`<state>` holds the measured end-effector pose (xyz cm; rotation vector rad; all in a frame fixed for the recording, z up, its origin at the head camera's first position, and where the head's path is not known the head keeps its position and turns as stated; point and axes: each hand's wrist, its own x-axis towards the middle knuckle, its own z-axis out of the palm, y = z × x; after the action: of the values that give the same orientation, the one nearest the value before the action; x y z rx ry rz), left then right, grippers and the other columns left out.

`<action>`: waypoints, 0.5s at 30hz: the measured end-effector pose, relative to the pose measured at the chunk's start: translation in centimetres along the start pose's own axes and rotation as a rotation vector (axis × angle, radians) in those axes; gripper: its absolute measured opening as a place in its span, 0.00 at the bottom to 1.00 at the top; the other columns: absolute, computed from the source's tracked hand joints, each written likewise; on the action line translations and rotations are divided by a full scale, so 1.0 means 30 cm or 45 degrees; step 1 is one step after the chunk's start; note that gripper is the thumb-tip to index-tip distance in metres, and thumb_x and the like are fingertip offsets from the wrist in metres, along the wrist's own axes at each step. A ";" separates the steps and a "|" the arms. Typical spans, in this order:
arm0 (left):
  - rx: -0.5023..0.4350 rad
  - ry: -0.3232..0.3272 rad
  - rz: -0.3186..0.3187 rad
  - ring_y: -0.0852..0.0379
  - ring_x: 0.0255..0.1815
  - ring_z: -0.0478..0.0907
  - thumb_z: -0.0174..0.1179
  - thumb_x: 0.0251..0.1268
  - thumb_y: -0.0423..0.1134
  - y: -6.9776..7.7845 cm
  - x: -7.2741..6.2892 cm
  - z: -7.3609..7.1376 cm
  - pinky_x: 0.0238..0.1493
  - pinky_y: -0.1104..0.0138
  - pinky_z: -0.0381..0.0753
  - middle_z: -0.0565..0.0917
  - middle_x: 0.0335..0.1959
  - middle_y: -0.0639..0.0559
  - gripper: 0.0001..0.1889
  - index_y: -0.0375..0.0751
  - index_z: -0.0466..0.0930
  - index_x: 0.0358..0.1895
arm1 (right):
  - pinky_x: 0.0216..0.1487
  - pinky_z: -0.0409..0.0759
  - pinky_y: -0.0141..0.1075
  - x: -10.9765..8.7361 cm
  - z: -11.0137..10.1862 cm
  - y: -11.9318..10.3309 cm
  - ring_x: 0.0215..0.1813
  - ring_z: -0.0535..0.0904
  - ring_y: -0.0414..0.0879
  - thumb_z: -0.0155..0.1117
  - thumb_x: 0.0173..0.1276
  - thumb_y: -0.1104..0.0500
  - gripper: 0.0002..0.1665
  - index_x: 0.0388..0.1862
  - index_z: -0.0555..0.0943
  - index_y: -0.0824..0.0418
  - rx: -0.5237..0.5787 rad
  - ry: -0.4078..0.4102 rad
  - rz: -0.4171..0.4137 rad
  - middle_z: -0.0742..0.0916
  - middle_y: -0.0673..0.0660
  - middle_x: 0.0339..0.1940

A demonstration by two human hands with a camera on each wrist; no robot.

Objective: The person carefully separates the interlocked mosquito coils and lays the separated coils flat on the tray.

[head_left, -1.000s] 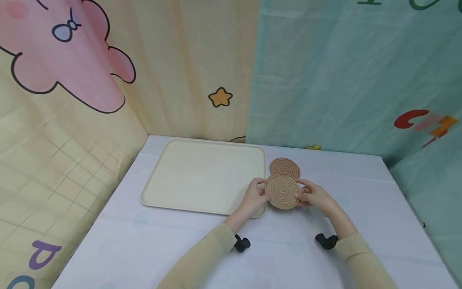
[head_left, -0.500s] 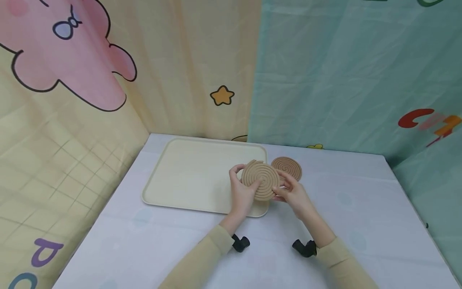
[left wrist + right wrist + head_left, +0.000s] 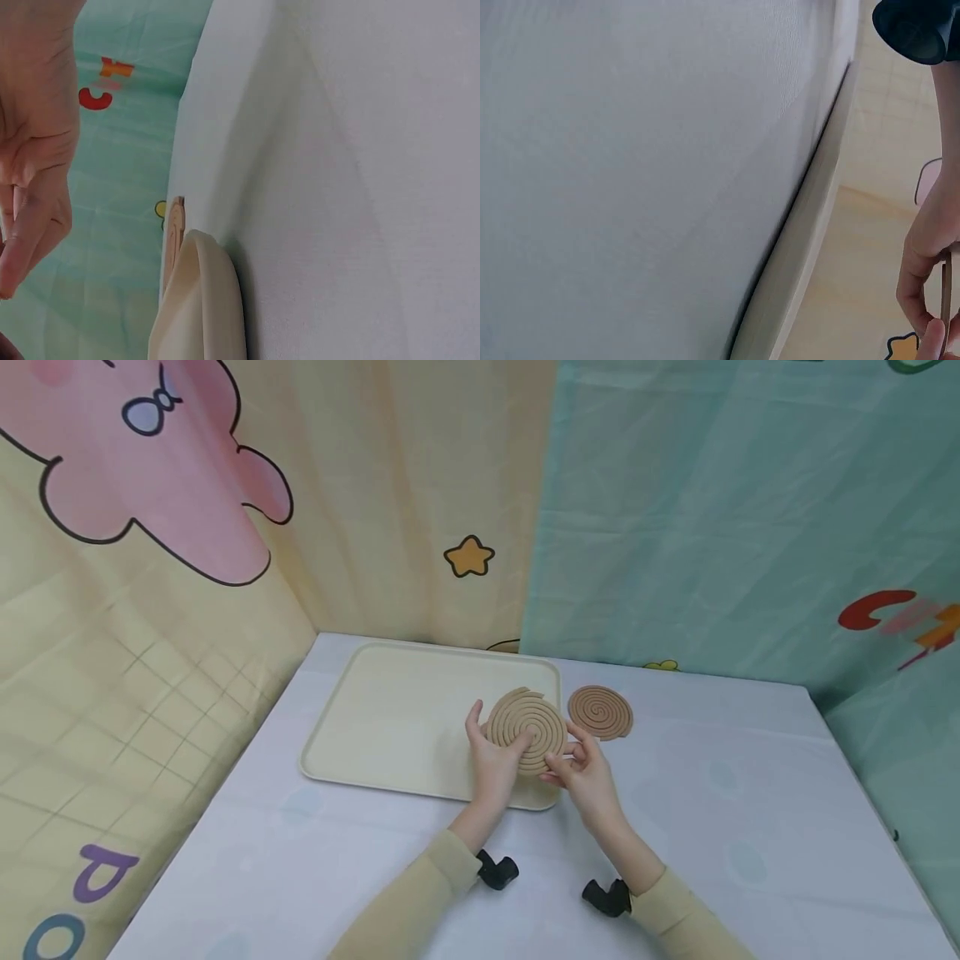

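Observation:
In the head view, my left hand (image 3: 492,768) holds a light-brown mosquito coil (image 3: 542,714) above the tray's right end. Its thumb lies on the coil's face and its index finger sticks up at the left. My right hand (image 3: 588,781) pinches the lower right edge. A second coil layer shows offset behind the upper left; how many are held I cannot tell. Seen from the right wrist, the held coil (image 3: 946,289) is thin and edge-on, with the left hand around it. A darker mosquito coil (image 3: 600,712) lies flat on the table.
The cream tray (image 3: 390,718) with a raised rim covers the back left of the white-clothed table (image 3: 697,827). Patterned curtains (image 3: 675,527) stand behind the table. Each wrist wears a small black camera (image 3: 498,870).
Both hands have carried the held coil leftward from near the lying coil to over the tray. The left thumb has moved onto its face, and an offset layer now shows.

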<state>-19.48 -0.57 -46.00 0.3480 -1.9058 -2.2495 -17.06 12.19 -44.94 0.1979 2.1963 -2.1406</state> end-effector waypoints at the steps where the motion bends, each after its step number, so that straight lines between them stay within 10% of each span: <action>1: -0.019 0.000 -0.039 0.42 0.70 0.67 0.73 0.52 0.38 0.001 0.001 -0.002 0.72 0.53 0.65 0.64 0.71 0.38 0.50 0.51 0.50 0.76 | 0.39 0.86 0.33 -0.002 0.004 0.003 0.34 0.84 0.36 0.60 0.69 0.71 0.39 0.75 0.60 0.56 0.012 0.005 -0.003 0.81 0.53 0.40; 8: -0.234 -0.075 -0.170 0.47 0.64 0.76 0.72 0.53 0.31 0.013 0.005 -0.005 0.61 0.66 0.78 0.75 0.64 0.41 0.36 0.36 0.63 0.65 | 0.39 0.86 0.31 -0.010 0.020 0.018 0.33 0.84 0.36 0.60 0.67 0.74 0.35 0.71 0.61 0.66 0.104 -0.009 0.002 0.83 0.51 0.40; 15: -0.059 -0.223 -0.139 0.51 0.58 0.80 0.72 0.53 0.34 0.048 -0.006 -0.038 0.61 0.64 0.78 0.81 0.56 0.45 0.28 0.39 0.70 0.57 | 0.41 0.85 0.31 -0.009 -0.006 0.004 0.35 0.84 0.36 0.59 0.71 0.67 0.22 0.62 0.68 0.68 0.015 -0.074 0.004 0.85 0.59 0.47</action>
<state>-19.02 -1.84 -44.75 0.2626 -1.9575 -2.4652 -16.77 12.35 -45.02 0.1377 2.1510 -2.1295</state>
